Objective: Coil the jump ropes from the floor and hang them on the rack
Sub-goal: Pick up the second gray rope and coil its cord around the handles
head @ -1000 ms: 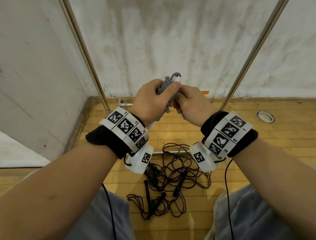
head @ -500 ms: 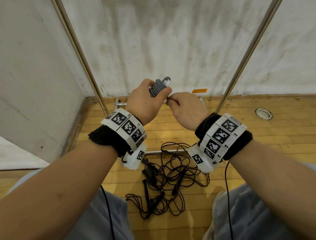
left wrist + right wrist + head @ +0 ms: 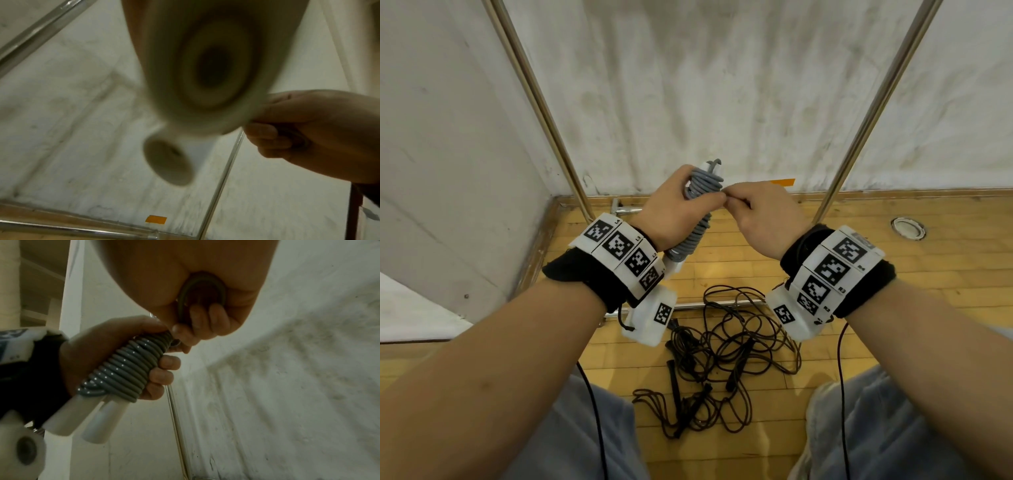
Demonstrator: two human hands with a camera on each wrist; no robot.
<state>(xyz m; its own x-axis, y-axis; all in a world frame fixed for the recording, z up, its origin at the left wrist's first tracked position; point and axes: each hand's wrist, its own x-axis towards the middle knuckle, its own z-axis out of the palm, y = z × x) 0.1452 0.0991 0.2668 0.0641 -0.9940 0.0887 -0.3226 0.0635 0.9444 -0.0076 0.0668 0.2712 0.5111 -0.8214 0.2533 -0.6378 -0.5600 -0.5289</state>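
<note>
Grey cord wound in tight turns around two white handles makes up the grey jump rope (image 3: 697, 219), which sits clenched in the left hand (image 3: 671, 209) at chest height, in front of the wall and between the two slanted poles of the rack (image 3: 544, 113). From the right wrist view the fingers (image 3: 164, 374) of that hand curl round the coil while the white handle ends (image 3: 82, 417) stick out below the palm. The right hand (image 3: 763, 212) pinches the free end of the cord just beside the top of the coil, and a short loop of it lies tucked inside the curled fingers.

Compared with half a second ago, more of the bundle shows: the lower turns now hang out beneath the left palm toward the wrist, where before only the top stub was visible above the fist. The right hand has stayed close against the bundle's top.

Both forearms reach forward and slightly inward, wrists raised, knuckles up, each carrying a marker band (image 3: 619, 250).

Below, on the wooden floor (image 3: 893, 267), the black jump ropes (image 3: 722, 359) lie in a loose tangle beside the rack's base bar. The left wrist view is mostly blurred handle ends.
</note>
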